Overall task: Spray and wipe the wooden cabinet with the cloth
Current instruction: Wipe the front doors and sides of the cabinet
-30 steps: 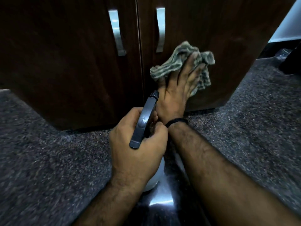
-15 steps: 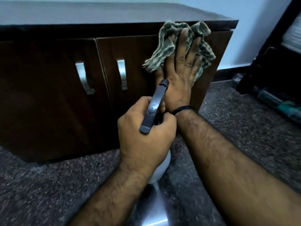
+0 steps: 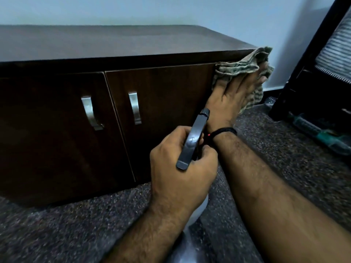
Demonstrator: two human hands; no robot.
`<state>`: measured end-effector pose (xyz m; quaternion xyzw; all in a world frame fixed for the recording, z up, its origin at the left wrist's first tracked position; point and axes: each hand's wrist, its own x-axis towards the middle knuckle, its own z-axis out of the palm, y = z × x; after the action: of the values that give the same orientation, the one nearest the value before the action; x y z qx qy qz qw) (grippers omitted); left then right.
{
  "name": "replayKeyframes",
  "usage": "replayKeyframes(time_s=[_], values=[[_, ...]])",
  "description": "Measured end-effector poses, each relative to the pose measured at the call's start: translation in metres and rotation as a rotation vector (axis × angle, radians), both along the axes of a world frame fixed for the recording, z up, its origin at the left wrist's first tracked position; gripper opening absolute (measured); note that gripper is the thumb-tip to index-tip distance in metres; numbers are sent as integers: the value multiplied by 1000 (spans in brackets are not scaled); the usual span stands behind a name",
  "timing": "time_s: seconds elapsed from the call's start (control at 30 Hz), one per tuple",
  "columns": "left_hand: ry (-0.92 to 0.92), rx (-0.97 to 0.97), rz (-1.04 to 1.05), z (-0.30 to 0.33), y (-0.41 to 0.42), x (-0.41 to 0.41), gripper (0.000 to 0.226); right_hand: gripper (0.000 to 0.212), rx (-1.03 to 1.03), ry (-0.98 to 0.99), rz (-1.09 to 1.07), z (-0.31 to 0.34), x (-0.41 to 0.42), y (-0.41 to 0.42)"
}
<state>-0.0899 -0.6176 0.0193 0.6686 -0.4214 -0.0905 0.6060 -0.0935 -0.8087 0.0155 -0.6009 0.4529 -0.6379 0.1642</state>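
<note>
From the head camera, a low dark wooden cabinet [image 3: 155, 118] stands against a pale wall, its two doors shut, each with a metal handle: one handle [image 3: 90, 112] on the left door, the other [image 3: 135, 107] on the right door.

The right hand [image 3: 235, 99] lies flat, fingers spread, pressing a striped green-grey cloth [image 3: 245, 67] against the cabinet's far right top corner. The cloth bunches over the corner edge and hangs down behind the palm; the grip there is an open-handed press, not a closed fist. A black band [image 3: 224, 132] circles that wrist.

The left hand [image 3: 182, 175] is nearer, its grip closed around the neck of a spray bottle [image 3: 193, 139]. The dark spray head points up toward the cabinet front, and the white body shows just below the fist. Whether the trigger is squeezed I cannot tell.

The floor [image 3: 57, 230] is speckled dark stone. At far right stands a black chair frame [image 3: 311, 73], blurred.
</note>
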Motion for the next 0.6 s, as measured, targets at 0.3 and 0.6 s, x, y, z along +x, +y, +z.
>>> replayKeyframes(time_s=[0.3,0.6], values=[[-12,-34,90,21,33,31,9,54,-486,416,67,21,35,36],[-23,-73,259,35,95,79,10,36,-707,553,154,46,92,85]])
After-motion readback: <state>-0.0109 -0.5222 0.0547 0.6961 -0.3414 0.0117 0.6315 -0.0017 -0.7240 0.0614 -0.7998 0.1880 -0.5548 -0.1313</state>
